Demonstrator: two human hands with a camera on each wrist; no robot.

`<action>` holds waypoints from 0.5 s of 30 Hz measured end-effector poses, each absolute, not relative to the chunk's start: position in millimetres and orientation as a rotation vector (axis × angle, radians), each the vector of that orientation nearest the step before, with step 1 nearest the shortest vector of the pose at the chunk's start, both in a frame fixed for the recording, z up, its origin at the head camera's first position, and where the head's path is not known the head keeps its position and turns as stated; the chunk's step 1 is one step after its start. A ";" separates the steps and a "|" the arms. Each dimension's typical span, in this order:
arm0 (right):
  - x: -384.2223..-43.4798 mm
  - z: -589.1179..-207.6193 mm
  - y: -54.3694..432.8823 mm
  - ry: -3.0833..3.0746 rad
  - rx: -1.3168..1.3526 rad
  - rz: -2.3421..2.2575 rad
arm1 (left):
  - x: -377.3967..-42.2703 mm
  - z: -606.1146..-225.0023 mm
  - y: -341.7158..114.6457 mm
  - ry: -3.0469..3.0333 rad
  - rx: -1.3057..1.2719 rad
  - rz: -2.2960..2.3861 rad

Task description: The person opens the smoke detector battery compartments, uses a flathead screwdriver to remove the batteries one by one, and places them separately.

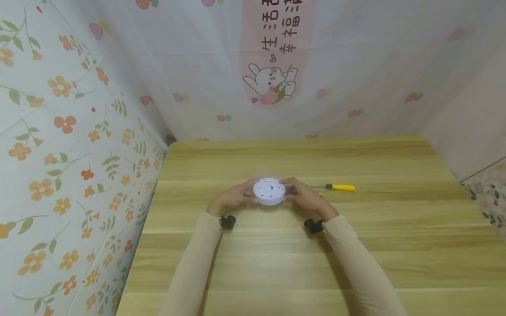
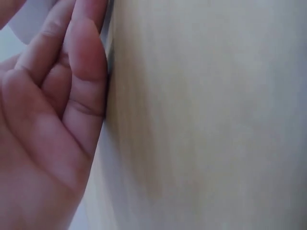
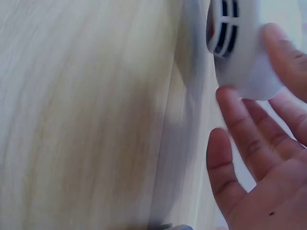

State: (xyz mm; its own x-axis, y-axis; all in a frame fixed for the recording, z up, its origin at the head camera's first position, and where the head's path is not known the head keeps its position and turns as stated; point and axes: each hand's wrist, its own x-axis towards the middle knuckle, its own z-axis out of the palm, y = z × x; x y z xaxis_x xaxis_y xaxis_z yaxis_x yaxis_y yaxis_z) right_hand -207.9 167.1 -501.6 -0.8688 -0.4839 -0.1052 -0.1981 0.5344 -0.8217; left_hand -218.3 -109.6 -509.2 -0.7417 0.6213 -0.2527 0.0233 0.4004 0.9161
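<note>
A white round smoke detector (image 1: 269,189) is held between both hands above the table, its flat, slotted face turned up. My left hand (image 1: 234,195) grips its left side, and the right hand (image 1: 307,195) grips its right side. Black vent slots mark the casing of the smoke detector (image 3: 256,52) in the right wrist view, where thumb and fingertips of the right hand (image 3: 268,158) pinch its rim. In the left wrist view, the left hand's (image 2: 48,115) lower fingers lie close to the table, and only a pale bit of the casing shows at the top left.
A screwdriver (image 1: 342,187) with a yellow handle lies on the wooden table (image 1: 269,267), just right of the right hand. Beside it is a small yellow item (image 1: 320,194), partly behind that hand. Patterned cloths hang at the back and left.
</note>
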 end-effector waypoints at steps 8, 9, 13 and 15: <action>-210.5 -500.0 171.3 2.395 -0.472 -1.378 | -217.4 -507.9 -112.2 2.098 0.572 1.315; -210.6 -499.0 171.3 2.386 -0.459 -1.393 | -217.9 -507.4 -112.3 2.108 0.589 1.313; -210.5 -495.2 170.3 2.352 -0.453 -1.457 | -218.1 -504.5 -113.4 2.055 0.584 1.395; -211.2 -493.9 169.7 2.343 -0.447 -1.492 | -217.8 -502.9 -113.9 1.989 0.562 1.461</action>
